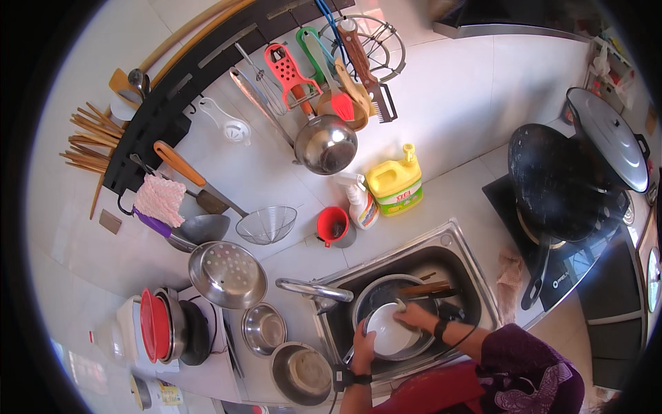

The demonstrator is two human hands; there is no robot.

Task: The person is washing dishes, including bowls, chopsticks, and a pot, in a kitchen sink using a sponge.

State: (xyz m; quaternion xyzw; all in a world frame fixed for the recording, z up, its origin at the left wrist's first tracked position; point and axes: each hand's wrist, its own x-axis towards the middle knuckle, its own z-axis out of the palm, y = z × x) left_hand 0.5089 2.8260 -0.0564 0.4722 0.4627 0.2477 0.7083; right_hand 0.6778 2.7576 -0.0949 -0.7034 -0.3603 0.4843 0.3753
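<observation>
My left hand [363, 344] grips the left rim of a white bowl [385, 331], which is tilted over a metal basin [364, 295] in the sink [468, 264]. At the bowl's upper right rim, my right hand [420, 316] presses a small pale cloth or sponge [401, 305] against it; its exact kind is hard to tell. Wooden-handled utensils [429, 288] lie across the basin's far right side. Dark water or shadow fills the part of the basin beyond the bowl.
The curved faucet [315, 290] reaches over the sink's left edge. Steel bowls [301, 372] stand left of it. Behind are a red-rimmed cup [333, 225], a spray bottle [362, 204] and a yellow detergent jug [395, 186]. A black wok [548, 181] rests on the cooktop at right.
</observation>
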